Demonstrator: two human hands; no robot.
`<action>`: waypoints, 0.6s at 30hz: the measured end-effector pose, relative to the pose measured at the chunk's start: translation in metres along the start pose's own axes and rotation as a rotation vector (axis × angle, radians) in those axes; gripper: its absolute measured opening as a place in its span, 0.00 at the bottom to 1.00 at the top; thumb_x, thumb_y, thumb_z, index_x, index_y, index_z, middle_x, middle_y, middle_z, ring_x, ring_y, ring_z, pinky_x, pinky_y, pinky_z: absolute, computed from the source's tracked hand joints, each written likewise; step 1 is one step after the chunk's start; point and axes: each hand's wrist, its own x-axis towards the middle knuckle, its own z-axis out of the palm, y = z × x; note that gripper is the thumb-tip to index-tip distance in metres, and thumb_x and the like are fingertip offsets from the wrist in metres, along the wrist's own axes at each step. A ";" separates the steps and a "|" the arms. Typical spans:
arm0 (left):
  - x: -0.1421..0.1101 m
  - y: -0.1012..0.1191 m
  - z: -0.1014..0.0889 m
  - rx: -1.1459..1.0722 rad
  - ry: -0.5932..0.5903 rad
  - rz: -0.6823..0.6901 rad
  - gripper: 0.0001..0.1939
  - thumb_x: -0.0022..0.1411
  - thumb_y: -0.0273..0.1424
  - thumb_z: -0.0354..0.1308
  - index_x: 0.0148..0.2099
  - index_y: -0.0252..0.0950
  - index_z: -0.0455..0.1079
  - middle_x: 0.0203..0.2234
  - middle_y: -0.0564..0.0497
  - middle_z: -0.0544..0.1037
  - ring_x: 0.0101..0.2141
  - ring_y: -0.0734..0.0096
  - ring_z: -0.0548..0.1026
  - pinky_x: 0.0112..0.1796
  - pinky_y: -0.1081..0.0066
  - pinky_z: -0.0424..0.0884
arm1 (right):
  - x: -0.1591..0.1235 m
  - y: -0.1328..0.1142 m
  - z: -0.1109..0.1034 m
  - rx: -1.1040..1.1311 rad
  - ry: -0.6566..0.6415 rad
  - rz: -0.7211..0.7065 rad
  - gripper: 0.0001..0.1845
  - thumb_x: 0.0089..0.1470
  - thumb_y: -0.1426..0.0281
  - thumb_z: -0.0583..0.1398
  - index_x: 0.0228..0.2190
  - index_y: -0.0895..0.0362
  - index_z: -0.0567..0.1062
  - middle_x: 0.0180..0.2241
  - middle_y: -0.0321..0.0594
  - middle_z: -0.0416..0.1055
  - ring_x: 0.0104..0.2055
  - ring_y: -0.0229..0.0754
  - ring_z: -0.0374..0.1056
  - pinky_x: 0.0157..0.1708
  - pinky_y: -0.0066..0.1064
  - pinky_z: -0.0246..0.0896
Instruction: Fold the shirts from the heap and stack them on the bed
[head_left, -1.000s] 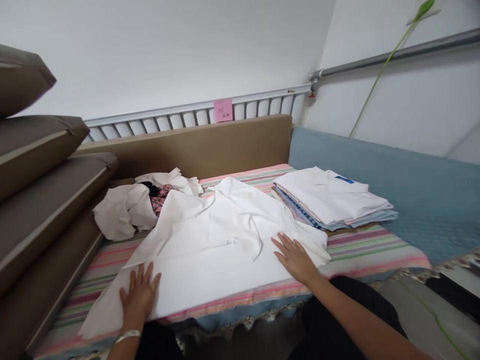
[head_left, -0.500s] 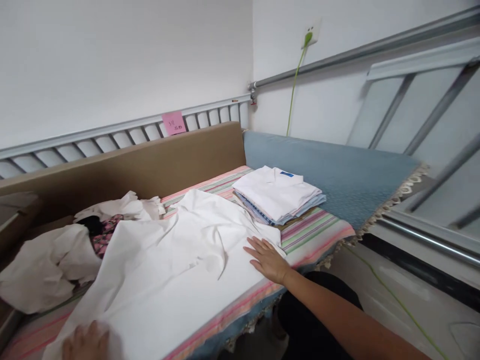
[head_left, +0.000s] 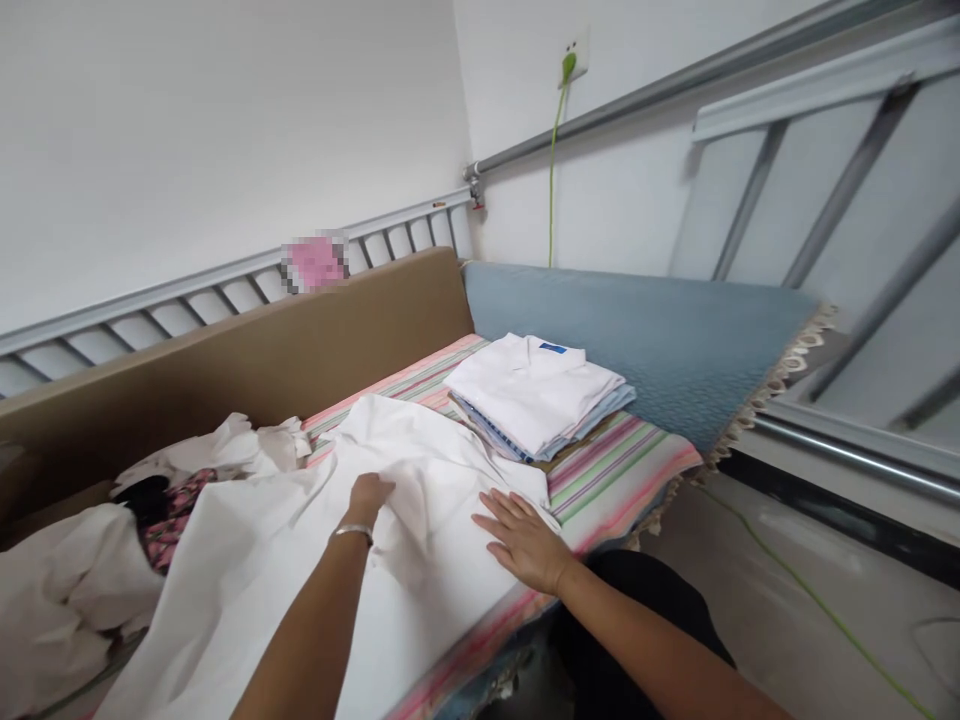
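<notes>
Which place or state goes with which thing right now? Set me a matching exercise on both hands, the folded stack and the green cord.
1. Left hand
2. Right hand
3. Folded stack
4. Green cord

A. Plugged into the wall socket
B. Spread flat on the white cloth
C. Bracelet at its wrist
D. Neatly piled on the striped cover

Pairs: 1-C, 2-B, 3-D, 4-A

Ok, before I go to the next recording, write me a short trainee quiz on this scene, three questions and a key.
1. True or false: the right hand is clenched in a fist on the white cloth.
2. Which wrist wears the band? A) left B) right C) both
3. Fill in: the folded stack lies on a cover patterned with ____.

Key: 1. False, its fingers are spread; 2. A; 3. stripes
</notes>
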 end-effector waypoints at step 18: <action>-0.225 -0.113 0.029 0.049 0.115 0.717 0.13 0.62 0.28 0.47 0.43 0.46 0.72 0.45 0.50 0.76 0.42 0.72 0.76 0.40 0.77 0.73 | 0.002 -0.002 -0.005 0.120 0.237 0.074 0.13 0.54 0.74 0.52 0.40 0.57 0.72 0.46 0.45 0.69 0.52 0.45 0.61 0.54 0.46 0.57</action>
